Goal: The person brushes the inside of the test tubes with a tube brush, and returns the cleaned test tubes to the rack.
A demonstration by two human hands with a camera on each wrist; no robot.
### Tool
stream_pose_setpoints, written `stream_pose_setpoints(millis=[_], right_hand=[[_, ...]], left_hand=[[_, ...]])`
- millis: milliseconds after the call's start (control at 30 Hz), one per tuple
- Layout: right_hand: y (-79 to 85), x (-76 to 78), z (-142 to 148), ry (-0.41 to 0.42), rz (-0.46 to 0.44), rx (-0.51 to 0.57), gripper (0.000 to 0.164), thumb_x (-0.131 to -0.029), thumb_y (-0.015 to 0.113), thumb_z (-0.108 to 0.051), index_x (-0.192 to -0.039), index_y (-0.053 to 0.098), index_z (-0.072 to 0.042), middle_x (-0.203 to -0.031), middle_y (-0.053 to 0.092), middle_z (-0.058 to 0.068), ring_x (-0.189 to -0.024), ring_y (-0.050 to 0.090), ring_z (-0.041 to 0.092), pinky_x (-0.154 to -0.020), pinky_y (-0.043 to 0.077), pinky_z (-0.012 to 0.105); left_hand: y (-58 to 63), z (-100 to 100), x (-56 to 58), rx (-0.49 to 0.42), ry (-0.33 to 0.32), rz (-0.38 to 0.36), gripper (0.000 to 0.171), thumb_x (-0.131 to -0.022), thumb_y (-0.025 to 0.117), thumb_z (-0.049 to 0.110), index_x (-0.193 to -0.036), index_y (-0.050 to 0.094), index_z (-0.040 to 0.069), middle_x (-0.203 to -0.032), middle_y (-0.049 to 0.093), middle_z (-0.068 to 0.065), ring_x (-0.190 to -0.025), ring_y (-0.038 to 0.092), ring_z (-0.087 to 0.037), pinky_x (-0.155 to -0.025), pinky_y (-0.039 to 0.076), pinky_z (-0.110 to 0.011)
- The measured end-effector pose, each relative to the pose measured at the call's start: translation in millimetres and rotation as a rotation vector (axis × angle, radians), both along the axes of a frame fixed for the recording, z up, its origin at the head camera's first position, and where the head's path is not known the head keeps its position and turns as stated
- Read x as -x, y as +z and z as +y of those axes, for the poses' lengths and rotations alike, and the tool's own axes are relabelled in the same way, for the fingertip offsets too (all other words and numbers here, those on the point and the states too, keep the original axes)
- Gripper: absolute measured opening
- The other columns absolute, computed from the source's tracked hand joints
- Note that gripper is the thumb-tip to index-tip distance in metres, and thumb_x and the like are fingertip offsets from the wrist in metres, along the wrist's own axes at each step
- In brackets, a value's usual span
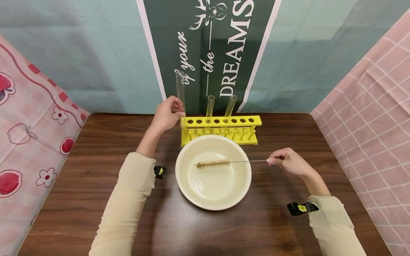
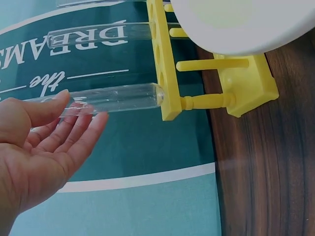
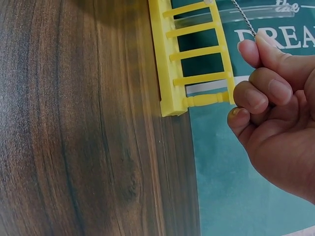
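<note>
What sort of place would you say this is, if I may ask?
Perhaps a makeshift tabletop workspace: a yellow test-tube rack and a cream basin stand on a wood-grain table, with a grid-patterned pink hanging alongside.

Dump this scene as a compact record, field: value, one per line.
left_hand: left hand holds clear test tube at the rack's left end
right_hand: right hand pinches the wire handle of the brush
bristles: over the basin; contact unclear
rack: yellow rack, two other tubes standing in it
basin: on wooden table, near side of rack
</note>
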State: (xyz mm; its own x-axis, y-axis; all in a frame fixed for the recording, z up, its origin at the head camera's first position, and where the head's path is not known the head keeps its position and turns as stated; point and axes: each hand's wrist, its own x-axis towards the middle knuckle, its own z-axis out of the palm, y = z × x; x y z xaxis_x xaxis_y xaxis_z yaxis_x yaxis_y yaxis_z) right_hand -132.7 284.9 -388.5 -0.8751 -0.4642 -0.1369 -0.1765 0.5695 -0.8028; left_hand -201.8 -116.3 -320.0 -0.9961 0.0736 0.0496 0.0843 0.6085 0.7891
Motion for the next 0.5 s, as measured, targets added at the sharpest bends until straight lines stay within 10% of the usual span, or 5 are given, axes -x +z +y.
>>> stream_pose_setpoints(millis=[500], right_hand=[[-2.4,-3.0,0.6,-0.004,-0.006,0.022,0.015,-0.086,0.060,-0.004,-0.072,0.066,-0.006,-0.057,0.044,-0.005,-0.051,0.034,0.006,-0.046,0.033,0.027]], left_hand=[[-3.9,16.6,18.9,-0.012,-0.003,0.029,0.023,-0.087,0.060,0.006,-0.106,0.047,0.005,-0.098,0.055,-0.009,-0.094,0.054,-0.022,-0.081,0.046,-0.035]])
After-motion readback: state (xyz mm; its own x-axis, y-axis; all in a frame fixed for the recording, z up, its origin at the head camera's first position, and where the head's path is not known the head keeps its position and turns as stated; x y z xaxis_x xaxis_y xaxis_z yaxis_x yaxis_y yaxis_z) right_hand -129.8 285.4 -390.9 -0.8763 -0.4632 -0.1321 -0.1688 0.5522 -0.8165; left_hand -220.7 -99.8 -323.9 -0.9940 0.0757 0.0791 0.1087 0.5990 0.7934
